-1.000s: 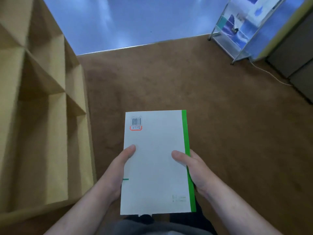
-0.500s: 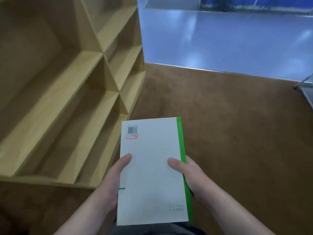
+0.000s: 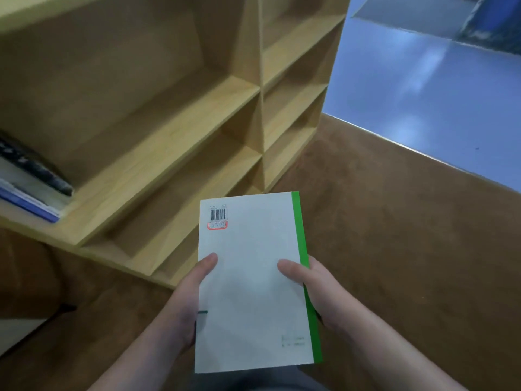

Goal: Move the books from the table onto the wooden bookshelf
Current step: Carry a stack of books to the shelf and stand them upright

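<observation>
White, perhaps paperback book (image 3: 253, 280) in hands (image 3: 184, 303) (image 3: 324, 292)

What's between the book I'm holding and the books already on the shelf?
In the head view, only bare boards of the wooden bookshelf lie between the white book and the stacked books.

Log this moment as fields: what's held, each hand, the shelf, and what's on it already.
held: white book with green spine, barcode side up
left hand: grips the book's left edge, thumb on cover
right hand: grips the spine edge, thumb on cover
wooden bookshelf: ahead and left
already shelved: a few books at far left
</observation>
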`<act>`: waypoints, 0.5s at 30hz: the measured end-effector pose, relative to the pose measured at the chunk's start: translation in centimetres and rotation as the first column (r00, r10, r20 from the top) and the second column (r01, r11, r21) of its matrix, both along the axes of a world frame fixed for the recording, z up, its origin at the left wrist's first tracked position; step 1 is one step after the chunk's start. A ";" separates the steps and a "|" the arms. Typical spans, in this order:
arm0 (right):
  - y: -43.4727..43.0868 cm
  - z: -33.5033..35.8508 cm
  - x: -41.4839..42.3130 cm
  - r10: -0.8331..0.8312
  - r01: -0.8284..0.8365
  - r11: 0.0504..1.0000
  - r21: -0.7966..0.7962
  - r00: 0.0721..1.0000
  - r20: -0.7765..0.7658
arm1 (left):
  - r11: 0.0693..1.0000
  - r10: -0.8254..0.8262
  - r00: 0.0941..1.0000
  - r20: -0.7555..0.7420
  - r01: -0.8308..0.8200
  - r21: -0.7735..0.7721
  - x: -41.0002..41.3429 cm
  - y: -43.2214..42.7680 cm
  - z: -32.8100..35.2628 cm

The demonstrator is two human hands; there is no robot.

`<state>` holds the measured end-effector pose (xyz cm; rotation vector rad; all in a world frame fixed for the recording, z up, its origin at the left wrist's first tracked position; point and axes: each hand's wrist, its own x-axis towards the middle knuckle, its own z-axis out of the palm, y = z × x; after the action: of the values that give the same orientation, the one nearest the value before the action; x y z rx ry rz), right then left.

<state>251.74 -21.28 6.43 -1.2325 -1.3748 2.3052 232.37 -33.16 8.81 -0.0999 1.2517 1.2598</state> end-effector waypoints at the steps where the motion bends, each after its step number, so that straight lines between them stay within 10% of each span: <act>1: 0.8 -0.1 -0.6 0.009 -0.009 1.000 0.003 1.000 0.004 | 1.000 0.008 1.000 -0.003 -0.008 0.007 -0.5 0.5 -0.1; 15: 11.4 0.5 -13.4 0.287 -0.289 0.957 -0.014 0.954 -0.089 | 0.954 0.300 0.953 -0.050 -0.298 0.039 -8.8 5.7 0.8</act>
<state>238.30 -9.89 6.92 -0.9806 -1.5897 2.5414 223.55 -27.50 9.62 -0.2413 1.2973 1.5517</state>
